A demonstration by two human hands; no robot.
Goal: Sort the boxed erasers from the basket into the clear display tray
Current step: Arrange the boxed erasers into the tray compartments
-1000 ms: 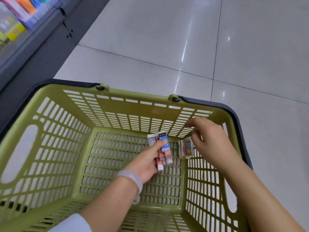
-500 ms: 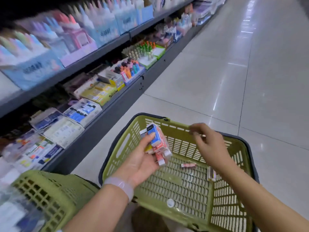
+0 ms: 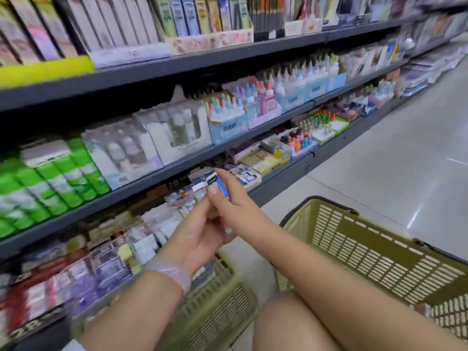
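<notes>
- Both hands are up in front of the shelves (image 3: 177,158), between me and the low shelf where the small stationery sits.
- My left hand (image 3: 200,236) is cupped with its fingers (image 3: 202,206) curled round a little stack of boxed erasers (image 3: 219,189). Only the top one with the blue end really shows; the rest is buried in my palm.
- My right hand (image 3: 234,201) comes in over the top, thumb and fingers pinching that same blue-ended box. So both hands are grasping the erasers, neither is loose.
- The basket (image 3: 379,249) sits down on my right on the floor, well apart from the hands now. From this angle I can't see its bottom, so no idea how many boxes are left inside.
- There's a second green basket (image 3: 220,300) lower left, under my left wrist.
- The clear tray: honestly can't pick it out. The lower shelf is a blur of clear packaging, so I can't say which one it is.
- Progress guess: a handful is out of the basket and in transit, and nothing I can see is placed in the tray yet. Placing them is still to do, plus whatever's left in the basket.
</notes>
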